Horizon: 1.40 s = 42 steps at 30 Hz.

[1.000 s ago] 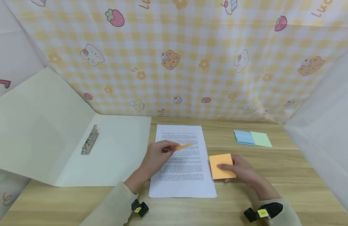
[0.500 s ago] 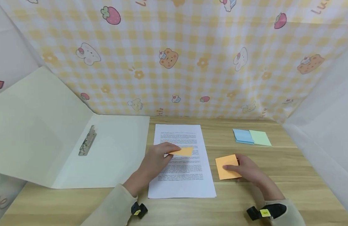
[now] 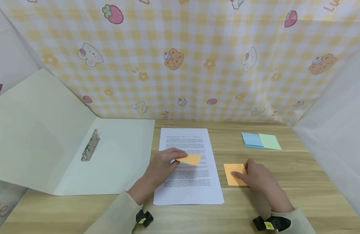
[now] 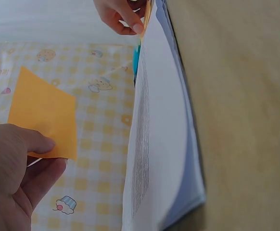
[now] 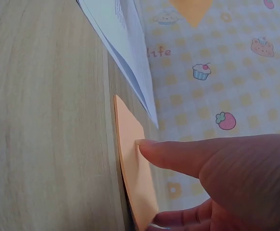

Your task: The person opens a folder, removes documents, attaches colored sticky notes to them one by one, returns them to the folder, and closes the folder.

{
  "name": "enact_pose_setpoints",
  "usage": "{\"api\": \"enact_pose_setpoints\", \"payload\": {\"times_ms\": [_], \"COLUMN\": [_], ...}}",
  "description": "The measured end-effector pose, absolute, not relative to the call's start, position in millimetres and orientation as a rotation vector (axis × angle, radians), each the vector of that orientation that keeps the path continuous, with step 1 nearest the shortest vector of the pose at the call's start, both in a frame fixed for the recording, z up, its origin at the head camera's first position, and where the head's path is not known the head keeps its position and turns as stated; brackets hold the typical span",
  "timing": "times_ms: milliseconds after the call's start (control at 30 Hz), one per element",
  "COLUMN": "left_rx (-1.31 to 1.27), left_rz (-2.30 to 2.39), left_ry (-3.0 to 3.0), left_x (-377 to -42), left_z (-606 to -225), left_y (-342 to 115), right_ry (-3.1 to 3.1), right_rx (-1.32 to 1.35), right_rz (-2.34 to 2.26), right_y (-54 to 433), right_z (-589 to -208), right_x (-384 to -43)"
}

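Observation:
Between thumb and fingers, my left hand [image 3: 162, 164] pinches a single orange sticky note [image 3: 192, 159] over a stack of printed sheets [image 3: 188, 195]. The left wrist view shows that note [image 4: 44, 113] nearly flat-on, the thumb lying across its lower edge. To the right of the sheets, my right hand [image 3: 263, 180] holds an orange sticky note pad [image 3: 233, 170] low at the tabletop. Its thumb [image 5: 173, 154] presses on the pad's top face, while the other fingers are at the far edge, partly hidden.
A pale file folder [image 3: 124, 156] lies spread on the left, its cover [image 3: 42, 130] raised and a metal clip [image 3: 90, 146] near the spine. Blue sticky notes [image 3: 252, 139] and green sticky notes [image 3: 269, 141] lie at the back right. A checked cloth [image 3: 197, 81] hangs behind the table [image 3: 302, 188].
My right hand has moved the orange pad slightly right and lowered it toward the table. In my left hand the single note has tilted, showing more of its face.

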<state>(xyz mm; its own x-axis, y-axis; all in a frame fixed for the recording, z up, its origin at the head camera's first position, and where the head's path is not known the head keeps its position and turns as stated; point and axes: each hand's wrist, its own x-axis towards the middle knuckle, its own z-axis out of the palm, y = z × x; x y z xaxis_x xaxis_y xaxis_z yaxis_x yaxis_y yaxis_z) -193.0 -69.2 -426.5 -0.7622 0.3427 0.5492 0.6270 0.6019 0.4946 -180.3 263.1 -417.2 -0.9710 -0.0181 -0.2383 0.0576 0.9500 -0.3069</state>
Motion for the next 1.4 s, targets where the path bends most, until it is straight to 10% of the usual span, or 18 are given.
{"api": "enact_pose_setpoints", "payload": {"times_ms": [1400], "left_rx": [-0.788], "left_rz": [-0.857], "left_ry": [-2.37], "left_x": [-192.2], "left_z": [-428.7], "left_y": [-66.5], "right_ry": [2.038], "right_rx": [0.071], "right_rz": [-1.772], "right_y": [146.7], "right_z": [-421.6], "right_x": [-205.3]}}
